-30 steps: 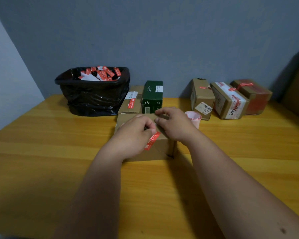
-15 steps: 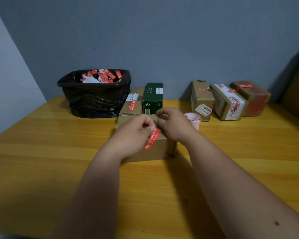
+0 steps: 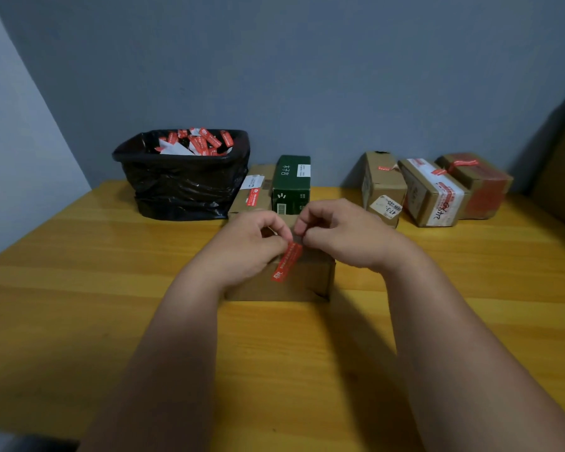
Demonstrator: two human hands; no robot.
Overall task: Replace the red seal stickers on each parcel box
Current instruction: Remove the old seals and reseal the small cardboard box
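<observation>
A brown parcel box (image 3: 310, 278) sits on the wooden table in front of me. Both hands hover over its top. My left hand (image 3: 247, 247) pinches the upper end of a red seal sticker (image 3: 286, 261), which hangs down over the box's front face. My right hand (image 3: 343, 231) has its fingers curled and pinches something small at the sticker's top end; what exactly it holds is hidden by the fingers.
A bin with a black liner (image 3: 183, 177) holding several red stickers stands at the back left. Beside it are a brown box with a red sticker (image 3: 253, 194) and a green box (image 3: 291, 184). Three more parcel boxes (image 3: 433, 190) stand at the back right.
Both hands have lifted a little off the box top, and the red sticker now hangs more freely from the left fingers. The right hand's fingers have curled closer to the sticker's top end.
</observation>
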